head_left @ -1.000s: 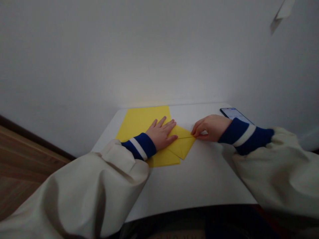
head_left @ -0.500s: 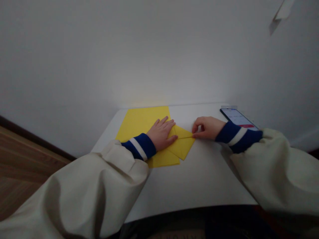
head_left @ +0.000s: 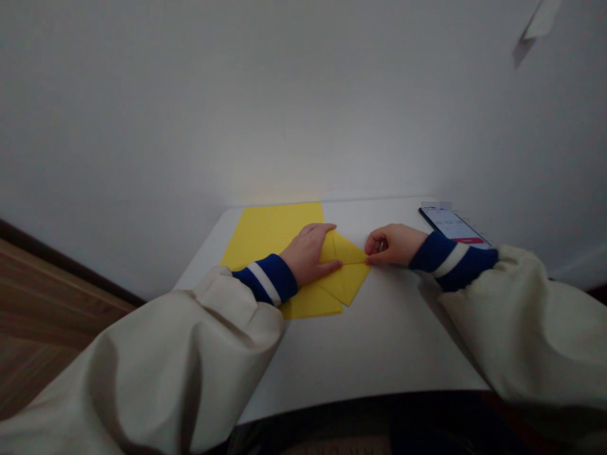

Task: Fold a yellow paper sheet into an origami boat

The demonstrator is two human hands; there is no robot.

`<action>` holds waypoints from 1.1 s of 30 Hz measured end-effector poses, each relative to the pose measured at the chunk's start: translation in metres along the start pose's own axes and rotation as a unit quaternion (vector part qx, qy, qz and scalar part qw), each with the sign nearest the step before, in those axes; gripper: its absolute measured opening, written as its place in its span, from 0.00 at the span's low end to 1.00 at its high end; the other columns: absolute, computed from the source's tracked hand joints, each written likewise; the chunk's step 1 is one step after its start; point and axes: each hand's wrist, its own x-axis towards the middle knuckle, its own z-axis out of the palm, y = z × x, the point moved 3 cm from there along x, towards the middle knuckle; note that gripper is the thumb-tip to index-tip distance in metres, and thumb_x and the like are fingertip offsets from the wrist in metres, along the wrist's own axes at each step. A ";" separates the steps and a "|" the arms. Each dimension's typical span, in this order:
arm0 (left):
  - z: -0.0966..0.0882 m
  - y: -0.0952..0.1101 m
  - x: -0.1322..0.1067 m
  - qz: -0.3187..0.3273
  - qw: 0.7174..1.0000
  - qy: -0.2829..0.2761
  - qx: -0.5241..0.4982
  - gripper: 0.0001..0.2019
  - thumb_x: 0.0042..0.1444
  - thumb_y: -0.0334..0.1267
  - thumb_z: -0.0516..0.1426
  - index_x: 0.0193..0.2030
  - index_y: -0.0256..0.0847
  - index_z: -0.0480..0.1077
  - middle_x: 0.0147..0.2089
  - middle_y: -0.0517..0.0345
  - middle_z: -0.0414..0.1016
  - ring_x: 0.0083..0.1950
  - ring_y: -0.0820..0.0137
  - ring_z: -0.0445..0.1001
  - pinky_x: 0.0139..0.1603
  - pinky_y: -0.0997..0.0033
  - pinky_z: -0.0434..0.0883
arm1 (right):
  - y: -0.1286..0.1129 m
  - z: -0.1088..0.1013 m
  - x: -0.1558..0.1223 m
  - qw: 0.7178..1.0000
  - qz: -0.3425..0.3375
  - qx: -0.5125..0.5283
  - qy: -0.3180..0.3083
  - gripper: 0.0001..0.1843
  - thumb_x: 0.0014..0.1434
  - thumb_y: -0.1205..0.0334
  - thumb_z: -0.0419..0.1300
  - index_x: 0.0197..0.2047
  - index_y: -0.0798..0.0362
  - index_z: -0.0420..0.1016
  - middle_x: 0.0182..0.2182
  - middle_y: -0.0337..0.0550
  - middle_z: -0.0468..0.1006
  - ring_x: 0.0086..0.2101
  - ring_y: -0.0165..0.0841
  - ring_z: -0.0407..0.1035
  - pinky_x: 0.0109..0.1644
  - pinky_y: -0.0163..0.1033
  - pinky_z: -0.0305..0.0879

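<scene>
A folded piece of yellow paper (head_left: 349,278) with a pointed right end and a crease along its middle lies on the white table. My left hand (head_left: 310,254) grips it from the left, fingers bent at its upper edge and thumb stretched along the crease. Its fingertips are partly hidden. At the pointed right end, my right hand (head_left: 393,244) pinches the tip between thumb and forefinger. Flat yellow paper (head_left: 272,230) extends under and beyond my left hand, and another yellow edge shows below my left wrist.
A phone (head_left: 453,224) with a lit screen lies on the right side of the white table (head_left: 370,354), beyond my right wrist. The table's back edge meets a pale wall (head_left: 284,101). Brown wooden furniture (head_left: 42,316) stands at the left.
My left hand's spread fingers have drawn together and bent at the paper's upper edge, and its thumb reaches slightly farther right. My right hand still pinches the tip, almost unmoved.
</scene>
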 end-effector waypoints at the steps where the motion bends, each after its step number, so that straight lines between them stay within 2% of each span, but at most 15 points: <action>1: -0.001 0.000 0.000 0.009 1.000 0.013 -0.006 0.34 0.49 0.47 0.59 0.59 0.30 0.55 0.57 0.41 0.62 0.59 0.59 0.59 0.61 0.58 0.58 | -0.001 0.000 0.000 1.000 -0.001 -0.008 -0.002 0.07 0.46 0.58 0.63 0.29 0.51 0.75 0.22 0.37 0.75 0.23 0.28 0.67 0.28 0.33 0.62; 6: -0.003 0.000 0.001 0.023 0.997 0.050 -0.044 0.33 0.47 0.42 0.61 0.58 0.33 0.55 0.56 0.42 0.64 0.56 0.58 0.63 0.57 0.56 0.61 | -0.005 0.000 -0.001 0.998 -0.025 -0.057 -0.015 0.12 0.52 0.55 0.58 0.32 0.54 0.77 0.25 0.40 0.76 0.25 0.28 0.66 0.29 0.34 0.60; 11: 0.000 -0.001 0.005 -0.028 0.992 0.005 -0.125 0.37 0.49 0.38 0.59 0.63 0.33 0.48 0.59 0.39 0.62 0.54 0.58 0.68 0.54 0.58 0.65 | -0.007 0.003 0.003 0.991 -0.036 -0.110 -0.062 0.15 0.56 0.57 0.52 0.35 0.56 0.76 0.27 0.44 0.77 0.25 0.30 0.66 0.29 0.34 0.58; 15: 0.000 -0.001 0.007 -0.056 0.993 -0.029 -0.096 0.38 0.50 0.39 0.59 0.65 0.34 0.45 0.59 0.39 0.63 0.57 0.55 0.67 0.54 0.56 0.65 | -0.008 0.003 0.004 0.986 -0.030 -0.147 -0.069 0.16 0.58 0.56 0.51 0.37 0.56 0.76 0.29 0.46 0.78 0.27 0.31 0.67 0.30 0.35 0.57; 21: 0.000 0.000 0.008 -0.029 0.996 -0.042 -0.074 0.34 0.53 0.38 0.57 0.65 0.37 0.48 0.60 0.43 0.63 0.58 0.59 0.66 0.55 0.60 0.64 | -0.007 0.000 0.002 0.990 -0.002 -0.140 -0.029 0.14 0.56 0.55 0.53 0.34 0.54 0.76 0.26 0.43 0.77 0.25 0.30 0.66 0.28 0.35 0.56; 26: 0.000 0.003 0.010 -0.017 0.996 -0.062 -0.056 0.30 0.55 0.36 0.55 0.64 0.37 0.51 0.59 0.44 0.65 0.57 0.60 0.66 0.56 0.60 0.64 | -0.005 0.002 0.003 0.982 -0.003 -0.188 -0.033 0.18 0.57 0.51 0.49 0.35 0.53 0.75 0.30 0.46 0.78 0.29 0.35 0.69 0.30 0.38 0.57; 30: 0.002 0.006 0.013 -0.011 0.997 -0.075 -0.020 0.28 0.57 0.36 0.52 0.64 0.33 0.51 0.56 0.42 0.67 0.55 0.60 0.68 0.54 0.59 0.65 | -0.008 0.002 0.002 0.969 0.014 -0.243 -0.035 0.21 0.59 0.50 0.46 0.38 0.54 0.75 0.31 0.51 0.78 0.32 0.40 0.72 0.31 0.40 0.59; 33: 0.004 0.008 0.012 0.016 0.998 -0.058 0.028 0.27 0.57 0.36 0.51 0.63 0.32 0.53 0.50 0.41 0.69 0.51 0.59 0.68 0.51 0.57 0.66 | -0.010 0.002 0.002 0.965 0.019 -0.258 -0.034 0.22 0.59 0.50 0.46 0.38 0.55 0.75 0.32 0.53 0.78 0.32 0.41 0.72 0.30 0.40 0.59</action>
